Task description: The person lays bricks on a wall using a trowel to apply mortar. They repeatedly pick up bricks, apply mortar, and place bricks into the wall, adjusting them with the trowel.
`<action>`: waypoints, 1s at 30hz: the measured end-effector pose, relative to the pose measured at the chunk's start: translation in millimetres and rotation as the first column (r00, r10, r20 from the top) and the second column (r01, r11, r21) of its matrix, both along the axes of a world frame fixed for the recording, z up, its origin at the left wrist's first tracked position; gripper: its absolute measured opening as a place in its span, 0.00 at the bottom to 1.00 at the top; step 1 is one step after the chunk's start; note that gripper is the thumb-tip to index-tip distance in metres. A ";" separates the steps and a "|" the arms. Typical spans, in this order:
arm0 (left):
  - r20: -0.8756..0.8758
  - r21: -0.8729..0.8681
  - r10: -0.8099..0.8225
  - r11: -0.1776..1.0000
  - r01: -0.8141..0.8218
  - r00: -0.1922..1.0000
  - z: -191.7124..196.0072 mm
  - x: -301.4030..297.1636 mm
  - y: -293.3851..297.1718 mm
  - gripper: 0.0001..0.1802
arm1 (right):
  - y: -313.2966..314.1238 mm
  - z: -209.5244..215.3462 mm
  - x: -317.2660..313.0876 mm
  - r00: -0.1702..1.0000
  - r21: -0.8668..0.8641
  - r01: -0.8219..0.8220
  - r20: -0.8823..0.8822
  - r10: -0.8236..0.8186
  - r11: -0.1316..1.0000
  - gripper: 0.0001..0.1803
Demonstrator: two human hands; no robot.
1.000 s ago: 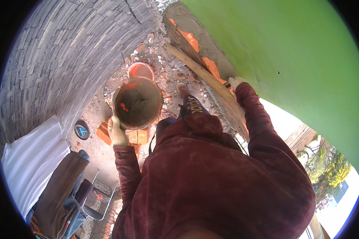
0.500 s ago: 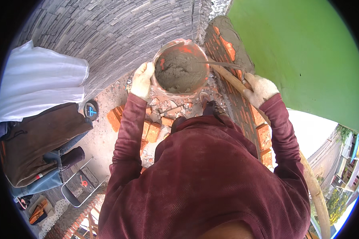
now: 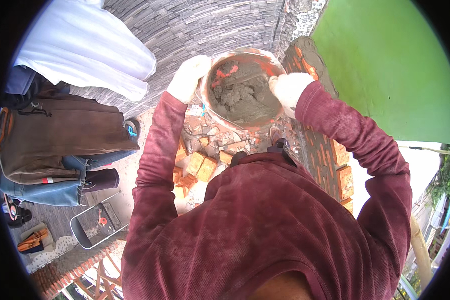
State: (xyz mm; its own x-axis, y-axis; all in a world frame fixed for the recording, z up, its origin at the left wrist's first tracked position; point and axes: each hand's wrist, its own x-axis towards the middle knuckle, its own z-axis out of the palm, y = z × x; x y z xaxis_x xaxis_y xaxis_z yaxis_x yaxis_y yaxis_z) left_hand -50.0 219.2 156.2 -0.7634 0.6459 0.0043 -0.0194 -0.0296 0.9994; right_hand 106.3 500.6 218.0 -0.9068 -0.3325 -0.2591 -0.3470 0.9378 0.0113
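A round bucket (image 3: 266,61) with an orange inner wall stands ahead of me, partly filled with wet grey mortar (image 3: 247,102). My left hand (image 3: 189,77), in a pale work glove, is closed on the bucket's left rim. Over the right side of the bucket, my gloved right hand (image 3: 291,91) is closed round the handle of a trowel. Its blade is hard to make out against the mortar. Beside the bucket on the right runs a low brick wall (image 3: 321,152), with mortar heaped on its far end.
Loose orange bricks (image 3: 201,166) and rubble lie below the bucket. On the left hang a white cloth (image 3: 92,45) and brown trousers (image 3: 65,137). A green panel (image 3: 390,75) rises on the right, and a grey stone-clad wall (image 3: 215,25) stands ahead.
My right hand has moved left from above the brick wall to the bucket, taking the trowel down toward the mortar. The left hand keeps its hold on the rim. The view has shifted.
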 end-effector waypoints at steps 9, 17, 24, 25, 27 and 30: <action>-0.214 0.015 0.049 0.999 -0.047 0.976 2.5 -1.5 -31.9 0.13 | -41.9 -14.0 11.7 0.981 0.046 -0.104 -0.158 0.110 0.993 0.17; -0.228 -0.049 0.081 0.994 -0.094 0.970 -0.6 20.6 -35.9 0.12 | -77.8 -25.0 51.7 0.993 0.032 -0.080 -0.080 0.082 0.996 0.15; -0.234 -0.167 0.093 0.977 -0.135 0.968 15.0 59.5 -19.1 0.12 | 4.9 -27.1 73.4 0.955 -0.317 0.234 0.251 -0.156 0.919 0.23; -0.257 -0.220 0.083 0.965 -0.142 0.963 27.1 69.2 -10.9 0.12 | 13.3 -26.1 74.0 0.795 -0.288 0.507 0.519 -0.312 0.812 0.24; -0.328 -0.257 0.080 0.951 -0.170 0.941 40.6 79.1 4.0 0.12 | 12.4 -4.9 74.9 0.482 -0.190 0.803 0.765 -0.427 0.566 0.23; -0.421 -0.238 0.018 0.963 -0.130 0.907 51.5 79.3 21.2 0.12 | 22.5 -27.9 68.4 0.378 -0.249 0.847 0.903 -0.203 0.470 0.19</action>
State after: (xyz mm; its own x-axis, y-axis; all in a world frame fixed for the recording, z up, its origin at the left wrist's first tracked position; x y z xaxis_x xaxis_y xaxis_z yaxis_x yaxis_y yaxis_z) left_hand 29.3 240.4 207.6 -0.7743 0.6092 0.1714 0.3870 0.2415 0.8899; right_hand 174.7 523.1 190.1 -0.5279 -0.1947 -0.8267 0.6586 0.5206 -0.5433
